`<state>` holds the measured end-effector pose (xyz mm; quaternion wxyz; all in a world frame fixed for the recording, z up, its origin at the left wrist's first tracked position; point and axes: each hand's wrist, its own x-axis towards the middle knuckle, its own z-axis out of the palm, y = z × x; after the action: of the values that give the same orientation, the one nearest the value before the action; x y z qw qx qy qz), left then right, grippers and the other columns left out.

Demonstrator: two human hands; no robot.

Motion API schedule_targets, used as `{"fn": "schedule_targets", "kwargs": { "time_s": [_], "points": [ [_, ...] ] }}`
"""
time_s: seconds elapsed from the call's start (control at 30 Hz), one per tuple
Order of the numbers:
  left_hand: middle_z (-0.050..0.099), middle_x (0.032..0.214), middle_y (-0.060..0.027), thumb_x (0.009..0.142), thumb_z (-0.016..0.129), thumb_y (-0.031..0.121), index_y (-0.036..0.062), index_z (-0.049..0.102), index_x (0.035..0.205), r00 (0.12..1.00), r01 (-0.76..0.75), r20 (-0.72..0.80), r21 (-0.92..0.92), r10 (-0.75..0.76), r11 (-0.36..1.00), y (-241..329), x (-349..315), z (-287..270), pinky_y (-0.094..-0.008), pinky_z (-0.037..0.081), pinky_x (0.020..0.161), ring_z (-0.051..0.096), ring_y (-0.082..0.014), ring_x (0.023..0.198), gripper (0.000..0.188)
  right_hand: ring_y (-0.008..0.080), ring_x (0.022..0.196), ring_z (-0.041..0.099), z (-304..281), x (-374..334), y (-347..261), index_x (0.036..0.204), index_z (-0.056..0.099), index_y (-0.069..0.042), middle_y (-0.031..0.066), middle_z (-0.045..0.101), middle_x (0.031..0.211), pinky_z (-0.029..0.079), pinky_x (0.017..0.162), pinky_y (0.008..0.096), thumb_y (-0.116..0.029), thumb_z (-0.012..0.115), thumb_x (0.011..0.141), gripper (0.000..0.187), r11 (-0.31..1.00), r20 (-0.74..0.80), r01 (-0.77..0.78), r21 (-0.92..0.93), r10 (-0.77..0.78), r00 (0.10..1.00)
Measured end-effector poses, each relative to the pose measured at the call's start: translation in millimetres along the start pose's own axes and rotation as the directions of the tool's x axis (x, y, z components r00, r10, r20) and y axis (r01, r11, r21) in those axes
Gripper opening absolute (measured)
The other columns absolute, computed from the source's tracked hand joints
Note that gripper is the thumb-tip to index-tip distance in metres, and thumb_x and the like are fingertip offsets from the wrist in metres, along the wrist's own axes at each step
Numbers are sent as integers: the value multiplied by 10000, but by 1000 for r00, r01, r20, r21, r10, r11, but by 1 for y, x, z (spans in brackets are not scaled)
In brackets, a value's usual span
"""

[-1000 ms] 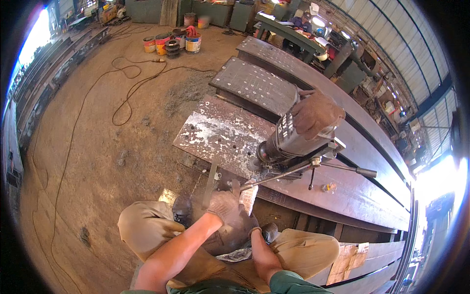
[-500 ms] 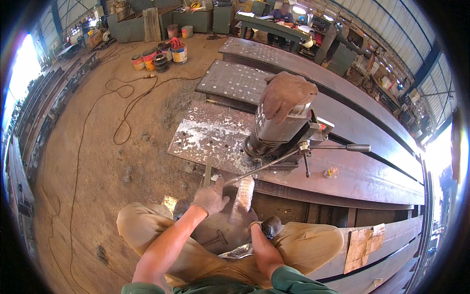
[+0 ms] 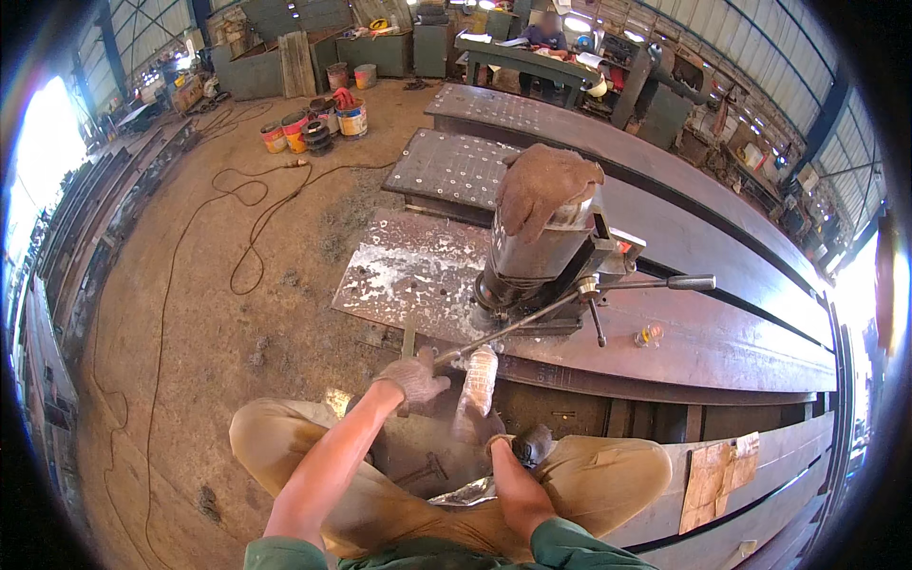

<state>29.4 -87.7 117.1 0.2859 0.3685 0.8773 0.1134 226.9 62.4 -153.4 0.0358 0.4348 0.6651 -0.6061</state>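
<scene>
My left hand (image 3: pixel 412 380) is at the near end of one metal lever (image 3: pixel 518 326), though I cannot tell whether it grips it, while my right hand (image 3: pixel 485 426) grasps one clear bottle (image 3: pixel 479 377) just below that lever, left of one drill (image 3: pixel 524 255) and one small container (image 3: pixel 649 335) on a steel beam (image 3: pixel 736 356).
</scene>
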Motion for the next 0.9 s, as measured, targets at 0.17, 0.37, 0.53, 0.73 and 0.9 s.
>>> {"fn": "schedule_targets", "kwargs": {
  "time_s": [0.17, 0.37, 0.53, 0.73, 0.9],
  "points": [
    [709, 833, -286, 952, 619, 364, -5, 531, 1118, 969, -65, -241, -22, 57, 998, 5, -1, 16, -576, 579, 720, 713, -485, 785, 414, 242, 1079, 684, -2, -7, 16, 1395, 614, -43, 129, 705, 1251, 535, 913, 389, -550, 782, 846, 767, 990, 4, 6, 139, -7, 1000],
    [693, 741, -243, 974, 588, 260, 37, 525, 1050, 918, -107, -384, 9, 102, 994, 5, -6, 23, -575, 575, 647, 710, -451, 695, 244, 262, 1083, 694, -5, -13, -9, 1385, 620, -38, 141, 711, 1237, 538, 912, 397, -556, 770, 850, 760, 968, 108, -70, 242, 45, 993],
    [691, 774, -263, 974, 590, 257, 28, 517, 1054, 911, -145, -393, -22, 124, 989, -3, -3, 29, -589, 568, 661, 701, -472, 721, 253, 260, 1075, 697, -1, 3, 5, 1372, 625, -27, 137, 714, 1231, 544, 909, 404, -494, 761, 883, 689, 980, -35, -108, -165, 103, 994],
    [690, 793, -273, 976, 585, 261, 16, 505, 1065, 939, -119, -330, -46, 97, 992, 1, 2, 26, -614, 554, 689, 694, -496, 755, 273, 252, 1080, 689, 4, 33, 55, 1371, 620, -19, 132, 712, 1235, 541, 922, 404, -505, 783, 870, 717, 994, -66, -77, -72, 73, 995],
    [692, 807, -295, 976, 576, 259, 4, 506, 1079, 948, -106, -307, -66, 81, 992, 4, 4, 24, -615, 556, 697, 690, -513, 760, 284, 254, 1105, 682, 6, 35, 56, 1356, 636, -28, 130, 711, 1240, 530, 944, 397, -528, 786, 863, 718, 994, -101, -67, -85, 59, 993]
  ]
}}
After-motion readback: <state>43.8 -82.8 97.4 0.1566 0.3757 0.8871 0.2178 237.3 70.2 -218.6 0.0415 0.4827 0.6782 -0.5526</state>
